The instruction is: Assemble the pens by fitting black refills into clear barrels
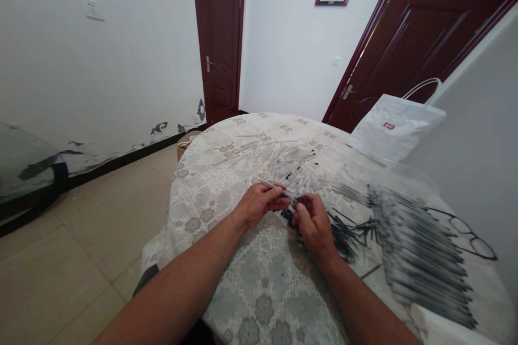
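Note:
My left hand (259, 204) is closed around a slim, pale pen barrel (266, 182), which points up and to the left. At the barrel's near end, the fingers of my right hand (314, 225) are pinched together; any small part between them is too hidden to make out. Just beyond both hands lies a loose pile of clear, whitish pen barrels (279, 156). Small black pieces (288, 214) sit under my hands. Beside my right hand, thin black sticks like pen refills (343, 237) are heaped.
Many dark-filled pens (421, 253) lie in a row on the right, with eyeglasses (471, 234) beside them. A white bag (399, 126) stands at the table's far right. The round table has a patterned cloth (263, 280). A white object (445, 329) lies at the lower right.

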Tool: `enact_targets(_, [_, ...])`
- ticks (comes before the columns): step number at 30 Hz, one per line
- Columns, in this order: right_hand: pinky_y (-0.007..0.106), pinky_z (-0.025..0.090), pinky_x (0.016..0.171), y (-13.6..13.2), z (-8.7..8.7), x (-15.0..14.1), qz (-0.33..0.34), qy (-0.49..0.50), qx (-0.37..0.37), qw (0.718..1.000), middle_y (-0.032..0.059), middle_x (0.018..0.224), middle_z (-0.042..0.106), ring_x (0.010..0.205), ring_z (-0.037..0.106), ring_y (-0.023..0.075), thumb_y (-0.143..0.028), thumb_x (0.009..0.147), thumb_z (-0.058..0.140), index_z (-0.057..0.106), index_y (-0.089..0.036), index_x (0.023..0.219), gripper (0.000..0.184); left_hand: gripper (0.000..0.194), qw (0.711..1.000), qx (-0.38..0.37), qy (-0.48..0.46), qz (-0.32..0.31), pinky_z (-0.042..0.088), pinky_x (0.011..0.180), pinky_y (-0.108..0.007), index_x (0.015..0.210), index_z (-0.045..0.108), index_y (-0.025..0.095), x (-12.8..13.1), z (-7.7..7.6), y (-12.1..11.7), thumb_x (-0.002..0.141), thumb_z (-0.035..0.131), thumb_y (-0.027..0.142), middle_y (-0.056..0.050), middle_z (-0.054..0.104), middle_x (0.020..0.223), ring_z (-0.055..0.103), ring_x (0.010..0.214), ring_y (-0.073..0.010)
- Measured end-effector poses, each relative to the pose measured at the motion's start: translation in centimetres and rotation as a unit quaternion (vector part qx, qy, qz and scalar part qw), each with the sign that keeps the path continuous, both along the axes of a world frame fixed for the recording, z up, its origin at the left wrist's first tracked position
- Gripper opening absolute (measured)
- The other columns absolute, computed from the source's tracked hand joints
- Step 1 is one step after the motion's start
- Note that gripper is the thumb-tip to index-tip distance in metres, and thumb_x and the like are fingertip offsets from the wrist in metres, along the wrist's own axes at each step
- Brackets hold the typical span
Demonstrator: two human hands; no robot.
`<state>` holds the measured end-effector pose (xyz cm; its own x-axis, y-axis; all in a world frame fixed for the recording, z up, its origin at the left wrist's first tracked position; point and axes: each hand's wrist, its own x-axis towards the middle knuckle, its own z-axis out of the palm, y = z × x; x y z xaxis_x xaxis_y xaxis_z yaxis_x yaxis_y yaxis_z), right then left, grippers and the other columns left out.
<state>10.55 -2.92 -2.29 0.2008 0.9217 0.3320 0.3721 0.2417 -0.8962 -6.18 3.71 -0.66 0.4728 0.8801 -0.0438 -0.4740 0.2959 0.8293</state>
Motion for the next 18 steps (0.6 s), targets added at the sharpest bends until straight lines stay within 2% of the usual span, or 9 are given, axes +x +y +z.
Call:
enact_targets(4, [0.027,0.042,0.060,-0.01,0.37,0.06,-0.008,-0.045,-0.010,0.999,-0.0042,0.060,0.060,0.055,0.054,0.0141,-0.041,0.097,0.046,0.056,-0.023,0.093,0.021,0.035,1.000,0.002,0.011,-0.013,0.058,0.078,-0.033,0.101,0.070,0.008,-0.01,0.05,-0.02,0.078,0.079,0.033,-0.015,0.076,0.088,0.075,0.077,-0.0219])
enact_targets(9, [0.028,0.041,0.056,0.11,0.26,0.10,0.025,-0.031,-0.026,0.999,-0.0018,0.058,0.057,0.055,0.053,0.0155,-0.046,0.101,0.035,0.055,-0.024,0.076,0.039,0.036,1.000,0.002,0.019,-0.020,0.058,0.079,-0.035,0.101,0.070,0.009,0.03,-0.17,-0.05,0.077,0.080,0.033,-0.015,0.076,0.085,0.074,0.075,-0.0218])
enact_targets(11, [0.028,0.040,0.054,0.13,0.10,0.06,0.025,-0.007,-0.033,0.999,-0.0019,0.058,0.057,0.052,0.053,0.0152,-0.048,0.101,0.033,0.056,-0.023,0.077,0.041,0.035,1.000,0.005,0.014,-0.017,0.058,0.079,-0.035,0.101,0.070,0.009,0.05,-0.24,0.00,0.077,0.080,0.034,-0.014,0.076,0.086,0.074,0.076,-0.0220])
enact_targets(13, [0.028,0.041,0.054,0.10,0.02,0.01,0.012,0.008,-0.024,1.000,-0.0026,0.060,0.058,0.051,0.053,0.0145,-0.048,0.100,0.036,0.057,-0.023,0.086,0.035,0.036,1.000,0.008,0.011,-0.013,0.058,0.079,-0.035,0.101,0.071,0.010,0.04,-0.31,0.08,0.078,0.079,0.035,-0.014,0.076,0.085,0.074,0.077,-0.0221])
enact_targets(16, [0.027,0.043,0.057,-0.01,0.22,-0.03,-0.003,-0.006,0.001,1.000,-0.0037,0.066,0.061,0.054,0.057,0.0144,-0.043,0.096,0.047,0.055,-0.023,0.103,0.024,0.037,1.000,0.013,0.013,-0.013,0.058,0.078,-0.034,0.102,0.071,0.010,0.02,-0.43,0.21,0.078,0.079,0.037,-0.014,0.076,0.085,0.074,0.077,-0.0220])
enact_targets(18, [0.027,0.044,0.058,-0.10,0.48,-0.08,-0.008,-0.031,0.004,0.999,-0.0044,0.065,0.061,0.055,0.057,0.0147,-0.041,0.094,0.050,0.054,-0.023,0.104,0.020,0.038,1.000,0.012,0.017,-0.016,0.058,0.078,-0.034,0.103,0.071,0.010,0.01,-0.52,0.24,0.077,0.079,0.037,-0.014,0.076,0.085,0.074,0.076,-0.0217])
